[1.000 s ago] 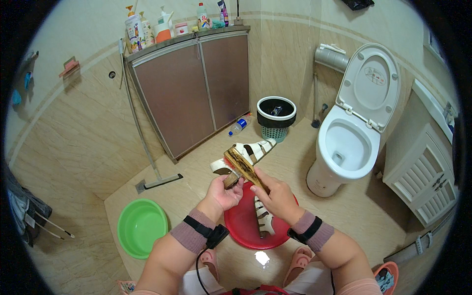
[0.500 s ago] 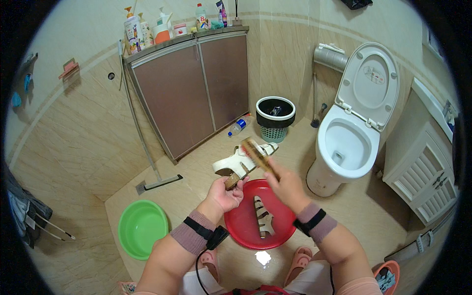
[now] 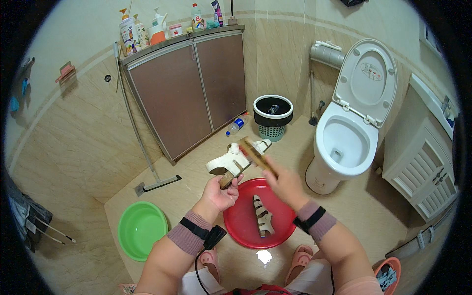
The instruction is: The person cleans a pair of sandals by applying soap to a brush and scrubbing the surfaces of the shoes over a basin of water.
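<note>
My left hand (image 3: 219,194) is closed round the brown heel of a white sandal (image 3: 229,162), which is tilted with its toe pointing away to the right. In my right hand (image 3: 287,187) is a wooden-backed brush (image 3: 259,157), laid across the sandal's front straps; its bristles are mostly hidden and slightly blurred. Below both hands a red basin (image 3: 239,228) stands on the floor. A second white strappy sandal (image 3: 264,220) lies inside it.
To the left stands a green basin (image 3: 142,231), with a long-handled floor squeegee (image 3: 158,184) behind it. A plastic bottle (image 3: 236,126) lies beside a waste bin (image 3: 273,132). The toilet (image 3: 344,142) is at the right, lid raised. A brown cabinet (image 3: 169,96) lines the back.
The sandal has shifted slightly left with my left hand. My right hand keeps the brush against its straps, and the whole view has moved a little.
</note>
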A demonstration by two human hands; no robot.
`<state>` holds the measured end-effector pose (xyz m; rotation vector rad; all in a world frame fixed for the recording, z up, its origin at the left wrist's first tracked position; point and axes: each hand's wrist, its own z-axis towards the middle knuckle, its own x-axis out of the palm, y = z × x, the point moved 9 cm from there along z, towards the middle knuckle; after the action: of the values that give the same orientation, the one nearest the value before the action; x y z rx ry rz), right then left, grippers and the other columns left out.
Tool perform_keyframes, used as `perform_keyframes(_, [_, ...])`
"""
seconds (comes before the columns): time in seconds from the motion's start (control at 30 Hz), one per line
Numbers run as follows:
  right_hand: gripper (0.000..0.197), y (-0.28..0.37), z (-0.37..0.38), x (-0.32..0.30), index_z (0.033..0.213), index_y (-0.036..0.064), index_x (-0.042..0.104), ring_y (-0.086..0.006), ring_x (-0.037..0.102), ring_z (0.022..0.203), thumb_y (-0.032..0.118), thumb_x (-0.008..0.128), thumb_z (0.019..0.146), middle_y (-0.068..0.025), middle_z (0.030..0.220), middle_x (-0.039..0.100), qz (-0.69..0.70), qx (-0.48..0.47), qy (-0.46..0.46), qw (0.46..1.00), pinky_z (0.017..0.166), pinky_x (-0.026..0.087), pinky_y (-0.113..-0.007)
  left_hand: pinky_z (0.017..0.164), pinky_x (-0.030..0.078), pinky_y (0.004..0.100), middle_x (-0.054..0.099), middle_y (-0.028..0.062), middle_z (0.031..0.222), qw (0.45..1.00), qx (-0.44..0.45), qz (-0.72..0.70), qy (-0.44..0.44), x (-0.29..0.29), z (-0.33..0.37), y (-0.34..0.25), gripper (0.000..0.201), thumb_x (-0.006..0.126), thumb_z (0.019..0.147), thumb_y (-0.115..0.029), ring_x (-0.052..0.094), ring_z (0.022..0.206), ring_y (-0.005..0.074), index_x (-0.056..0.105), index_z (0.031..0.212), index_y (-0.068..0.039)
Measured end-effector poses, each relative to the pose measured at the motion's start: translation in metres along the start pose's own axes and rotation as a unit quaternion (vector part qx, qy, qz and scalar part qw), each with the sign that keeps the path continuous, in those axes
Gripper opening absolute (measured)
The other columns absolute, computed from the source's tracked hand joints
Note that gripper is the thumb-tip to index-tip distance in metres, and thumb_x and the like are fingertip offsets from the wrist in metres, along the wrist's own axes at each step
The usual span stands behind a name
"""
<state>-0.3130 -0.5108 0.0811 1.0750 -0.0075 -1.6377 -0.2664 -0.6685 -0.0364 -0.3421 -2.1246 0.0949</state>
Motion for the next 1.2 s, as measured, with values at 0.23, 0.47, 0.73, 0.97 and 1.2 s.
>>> perform_keyframes(0.23, [0.047,-0.009,-0.002,0.006,0.134,0.0126,0.053,-0.0408,0.065,0.076,0.031,0.058,0.091,-0.0242,0.084,0.066,-0.024,0.065,0.022,0.997,0.069,0.051,-0.049,0.048,0.037,0.0201,0.064,0.0149,0.117,1.000,-0.004,0.012,-0.021,-0.005,0.004,0.006,0.036,0.033,0.098,-0.024,0.062,0.068,0.0123,0.049,0.126,-0.008])
perform_keyframes(0.47, [0.050,-0.022,0.000,0.002,0.133,0.0058,0.053,-0.0396,0.065,0.087,0.030,0.060,0.090,-0.0243,0.096,0.067,-0.023,0.101,0.050,0.993,0.074,0.050,-0.048,0.050,0.038,0.0214,0.063,0.0162,0.117,1.000,-0.001,0.017,-0.021,-0.008,0.004,0.008,0.037,0.034,0.098,-0.025,0.062,0.072,0.0130,0.049,0.127,-0.008])
perform_keyframes(0.73, [0.046,-0.065,0.005,-0.016,0.132,0.0069,0.055,-0.0237,0.065,0.066,0.028,0.061,0.091,-0.0164,0.079,0.067,0.044,0.164,-0.016,0.985,0.064,0.051,-0.036,0.050,0.038,0.0210,0.063,0.0161,0.118,0.999,-0.009,0.046,0.027,0.013,0.004,0.013,0.037,0.031,0.100,-0.026,0.062,0.072,0.0122,0.047,0.128,-0.007])
perform_keyframes(0.97, [0.062,-0.058,-0.007,-0.007,0.137,-0.0005,0.043,-0.0097,0.052,0.050,0.031,0.067,0.090,-0.0076,0.083,0.061,0.449,0.342,-0.035,0.825,0.041,0.041,-0.025,0.051,0.041,0.0225,0.063,0.0164,0.118,0.998,0.018,0.044,0.050,0.025,-0.030,0.020,0.039,0.033,0.100,-0.027,0.064,0.070,0.0153,0.047,0.129,-0.006])
perform_keyframes(1.2, [0.049,-0.057,-0.037,0.017,0.127,0.0032,0.045,-0.0107,0.048,0.044,0.024,0.067,0.089,-0.0092,0.089,0.060,0.562,0.403,0.004,0.722,0.035,0.035,-0.025,0.053,0.043,0.0236,0.061,0.0173,0.119,0.999,0.014,0.008,0.044,0.015,-0.058,0.044,0.042,0.036,0.098,-0.029,0.064,0.071,0.0169,0.048,0.131,-0.005])
